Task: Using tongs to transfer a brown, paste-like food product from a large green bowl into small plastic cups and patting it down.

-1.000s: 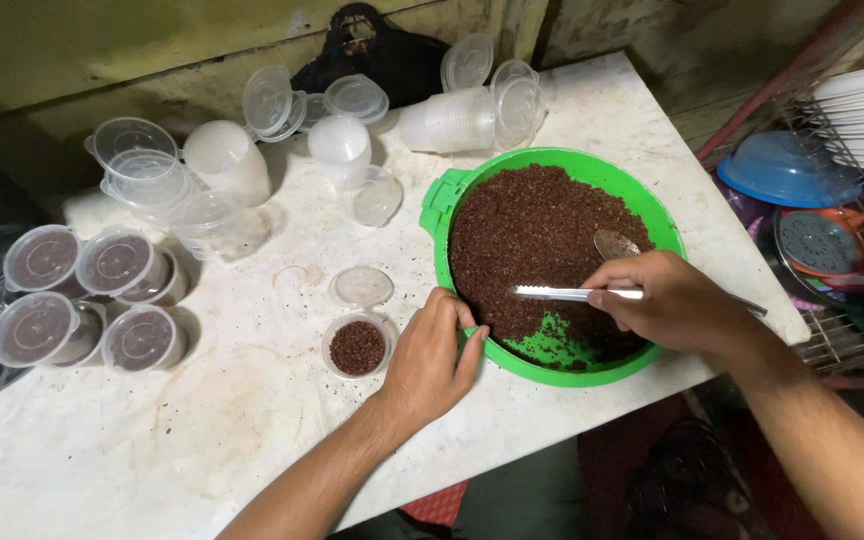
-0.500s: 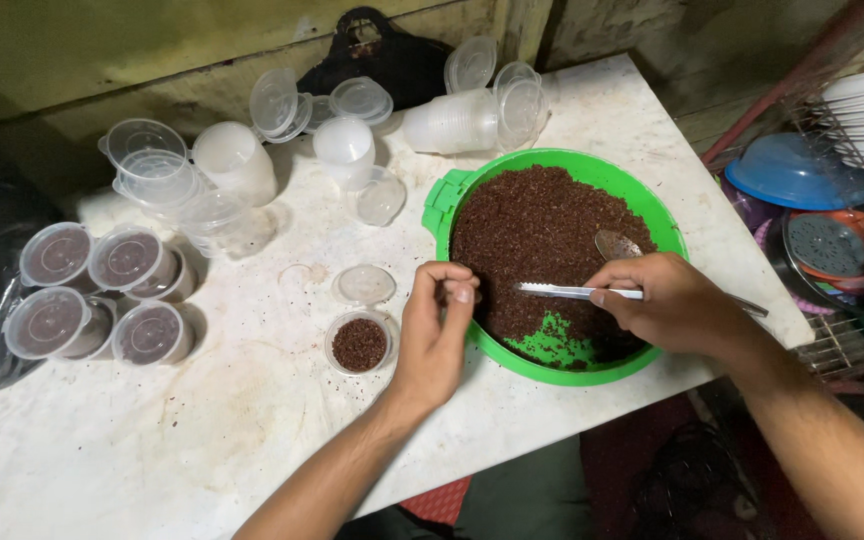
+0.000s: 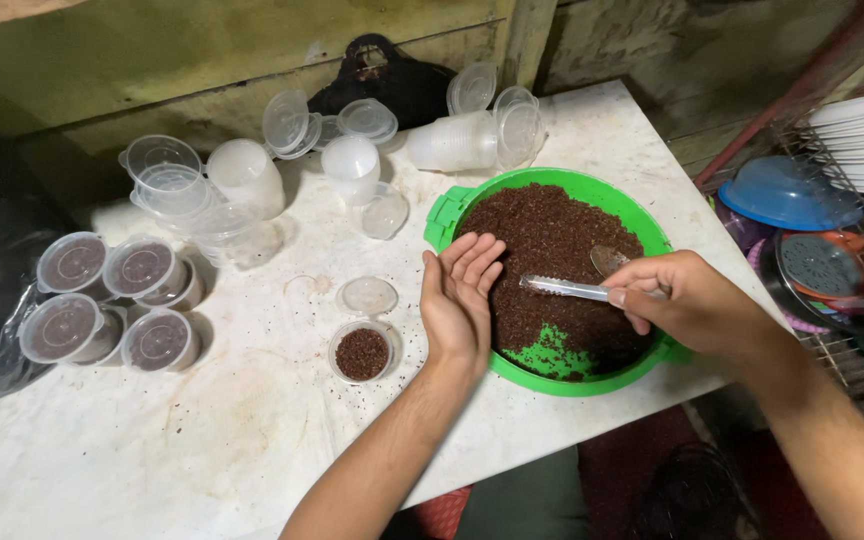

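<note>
At the centre-right of the frame the right hand (image 3: 687,305) has its grip closed on a metal spoon (image 3: 592,285) lying over the dark brown grains in the green bowl (image 3: 452,215). The left hand (image 3: 460,300) stands flat and open at the bowl's left rim, gripping nothing. Filling looks underway: the small open cup (image 3: 362,352) of grains sits on the desk (image 3: 252,440) just left of that hand, its lid (image 3: 367,296) above it, so care lies in a level, spill-free spoonful.

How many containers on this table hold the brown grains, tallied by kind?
Green bowl: 1
Open filled cup: 1
Lidded filled cups, counted by the tops showing: 4
Total: 6
</note>
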